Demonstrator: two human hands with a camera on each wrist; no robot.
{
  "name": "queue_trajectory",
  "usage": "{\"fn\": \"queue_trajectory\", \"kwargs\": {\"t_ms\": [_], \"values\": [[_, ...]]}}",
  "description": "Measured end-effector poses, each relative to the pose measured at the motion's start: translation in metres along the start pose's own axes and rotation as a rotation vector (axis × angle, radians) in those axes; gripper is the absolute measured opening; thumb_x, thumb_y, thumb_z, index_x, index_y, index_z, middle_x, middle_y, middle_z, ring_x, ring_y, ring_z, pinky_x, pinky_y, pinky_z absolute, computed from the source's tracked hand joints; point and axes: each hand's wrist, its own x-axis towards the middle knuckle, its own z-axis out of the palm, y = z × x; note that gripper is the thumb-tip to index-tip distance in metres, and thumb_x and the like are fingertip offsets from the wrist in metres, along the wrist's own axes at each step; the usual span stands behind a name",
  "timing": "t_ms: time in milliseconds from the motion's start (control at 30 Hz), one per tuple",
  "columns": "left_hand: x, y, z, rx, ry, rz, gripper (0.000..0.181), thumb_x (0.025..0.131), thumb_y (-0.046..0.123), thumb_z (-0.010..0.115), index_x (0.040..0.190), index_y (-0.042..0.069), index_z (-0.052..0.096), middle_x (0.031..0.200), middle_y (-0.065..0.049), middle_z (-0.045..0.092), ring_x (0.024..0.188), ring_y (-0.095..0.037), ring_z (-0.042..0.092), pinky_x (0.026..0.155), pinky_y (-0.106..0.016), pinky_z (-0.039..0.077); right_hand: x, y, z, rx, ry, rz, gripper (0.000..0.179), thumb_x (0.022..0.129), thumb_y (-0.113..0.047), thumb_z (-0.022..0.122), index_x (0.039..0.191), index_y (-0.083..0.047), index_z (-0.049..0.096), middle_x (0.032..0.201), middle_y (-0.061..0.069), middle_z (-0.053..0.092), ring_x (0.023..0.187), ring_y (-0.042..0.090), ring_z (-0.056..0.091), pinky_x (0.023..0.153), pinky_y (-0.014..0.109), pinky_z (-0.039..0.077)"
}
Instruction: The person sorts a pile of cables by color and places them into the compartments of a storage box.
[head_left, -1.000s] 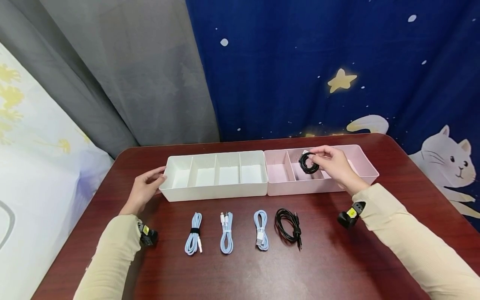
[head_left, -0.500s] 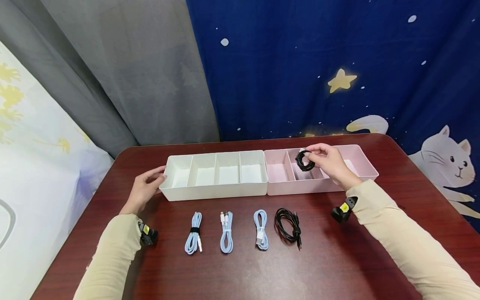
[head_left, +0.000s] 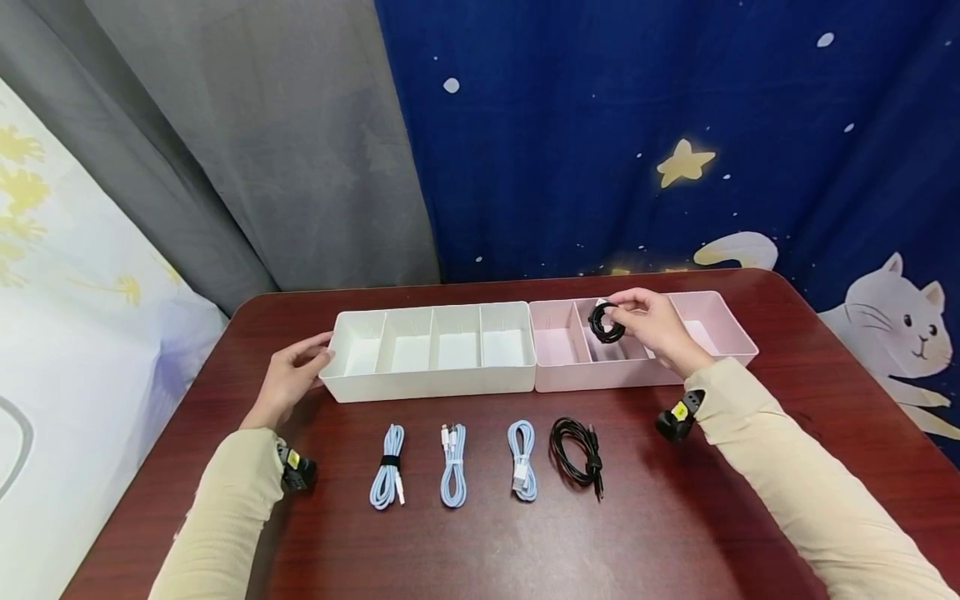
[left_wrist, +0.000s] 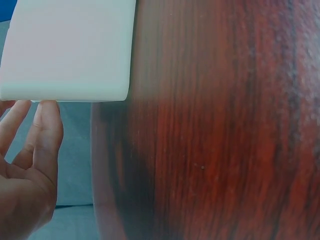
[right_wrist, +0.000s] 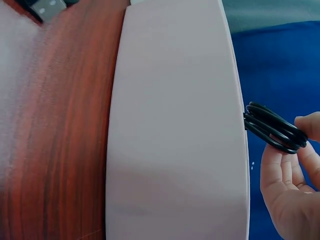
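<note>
Thumb and fingers of my right hand pinch a coiled black cable over the pink divided box, above the compartment right of its leftmost one. In the right wrist view the coil appears edge-on at the box's rim. My left hand rests against the left end of the white divided box; the left wrist view has its extended fingers touching that end wall. The two boxes stand end to end. Part of the pink box's inside is hidden behind my right hand.
In front of the boxes, several tied cables lie in a row: a light-blue one with a black strap, two more light-blue bundles, and a black cable. The brown table meets curtains behind.
My right hand has shifted slightly left with the coiled black cable, further over the pink box's compartment. The left hand and both boxes have stayed put.
</note>
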Motion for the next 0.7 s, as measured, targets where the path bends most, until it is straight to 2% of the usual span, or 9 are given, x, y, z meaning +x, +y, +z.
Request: {"fn": "queue_trajectory", "kwargs": {"t_ms": [133, 433, 700], "values": [[-0.0002, 0.0001, 0.0001, -0.003, -0.001, -0.001, 0.049, 0.088, 0.033, 0.053, 0.131, 0.01, 0.044, 0.112, -0.016, 0.049, 0.079, -0.003, 0.054, 0.065, -0.024, 0.049, 0.0029, 0.0006, 0.0011, -0.002, 0.022, -0.001, 0.03, 0.083, -0.003, 0.059, 0.106, 0.013, 0.051, 0.077, 0.0, 0.056, 0.068, 0.006, 0.058, 0.06, 0.022, 0.05], [-0.0017, 0.0003, 0.001, -0.002, 0.0, -0.005, 0.049, 0.089, 0.032, 0.052, 0.131, 0.01, 0.044, 0.113, -0.017, 0.049, 0.08, -0.003, 0.054, 0.065, -0.022, 0.049, 0.0053, 0.0008, 0.0025, -0.133, 0.03, 0.019, 0.029, 0.083, -0.009, 0.061, 0.105, 0.008, 0.055, 0.08, 0.006, 0.056, 0.065, 0.003, 0.055, 0.059, 0.023, 0.049], [-0.0025, 0.0012, 0.0009, 0.0, 0.009, -0.013, 0.049, 0.089, 0.033, 0.052, 0.131, 0.01, 0.044, 0.114, -0.017, 0.049, 0.08, -0.004, 0.053, 0.064, -0.022, 0.048, 0.0062, 0.0014, 0.0041, -0.094, 0.002, 0.044, 0.03, 0.083, -0.007, 0.061, 0.106, 0.01, 0.053, 0.076, -0.004, 0.056, 0.065, 0.002, 0.054, 0.06, 0.023, 0.047]]}}
